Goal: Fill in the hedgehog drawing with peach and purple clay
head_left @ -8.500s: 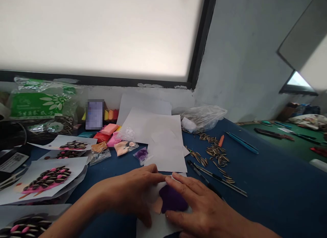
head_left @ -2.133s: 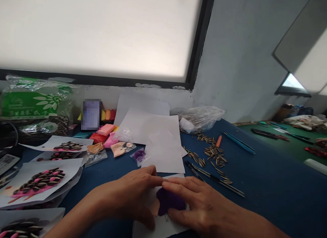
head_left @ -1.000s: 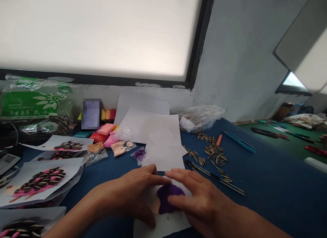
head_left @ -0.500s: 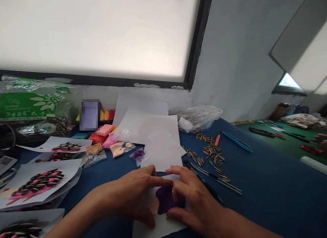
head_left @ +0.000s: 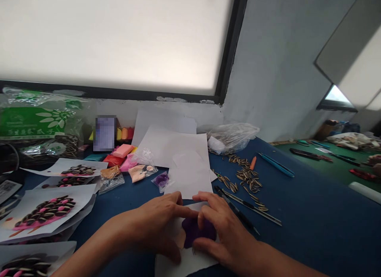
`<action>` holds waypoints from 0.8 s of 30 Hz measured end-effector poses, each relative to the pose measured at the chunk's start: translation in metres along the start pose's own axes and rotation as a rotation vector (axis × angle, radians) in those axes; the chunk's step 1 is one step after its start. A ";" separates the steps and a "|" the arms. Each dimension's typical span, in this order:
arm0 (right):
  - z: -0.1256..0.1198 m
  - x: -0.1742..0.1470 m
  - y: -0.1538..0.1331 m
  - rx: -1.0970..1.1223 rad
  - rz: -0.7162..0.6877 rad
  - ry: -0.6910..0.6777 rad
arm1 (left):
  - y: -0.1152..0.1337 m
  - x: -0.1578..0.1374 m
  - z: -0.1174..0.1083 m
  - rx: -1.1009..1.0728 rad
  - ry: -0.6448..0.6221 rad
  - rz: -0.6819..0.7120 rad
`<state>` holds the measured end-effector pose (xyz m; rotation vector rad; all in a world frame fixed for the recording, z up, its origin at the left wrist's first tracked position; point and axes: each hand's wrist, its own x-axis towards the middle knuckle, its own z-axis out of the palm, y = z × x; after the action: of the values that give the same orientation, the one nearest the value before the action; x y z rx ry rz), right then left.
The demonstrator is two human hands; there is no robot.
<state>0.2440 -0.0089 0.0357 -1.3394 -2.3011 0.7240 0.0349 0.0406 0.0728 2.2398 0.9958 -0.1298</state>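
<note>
Purple clay [head_left: 193, 231] lies on a white sheet [head_left: 184, 263] at the counter's [head_left: 312, 229] near edge. Both hands press it: the left hand [head_left: 157, 225] in a loose, open grip, the right hand [head_left: 223, 229] with curled fingers. Behind them, small clear bags [head_left: 143, 170] hold clay pieces, and a plastic bag [head_left: 233, 136] holds sunflower seeds.
</note>
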 end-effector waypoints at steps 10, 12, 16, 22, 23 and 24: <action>-0.010 -0.005 0.003 -0.021 -0.285 0.127 | 0.000 0.001 0.001 -0.005 -0.011 -0.018; -0.010 -0.005 0.007 -0.038 -0.303 0.162 | -0.002 0.001 0.002 -0.007 -0.011 -0.040; -0.009 -0.002 0.012 -0.111 -0.203 0.204 | -0.005 -0.002 0.002 -0.056 -0.003 -0.045; -0.007 0.001 0.019 -0.256 -0.163 0.150 | -0.021 0.002 0.004 -0.133 0.171 0.029; -0.007 0.001 0.020 -0.264 -0.162 0.146 | -0.024 0.005 0.005 -0.132 0.228 0.036; -0.006 0.001 0.021 -0.267 -0.162 0.143 | -0.026 0.009 0.007 -0.118 0.292 0.028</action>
<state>0.2613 0.0025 0.0281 -1.2485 -2.4163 0.2675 0.0243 0.0542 0.0508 2.2016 1.0920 0.2688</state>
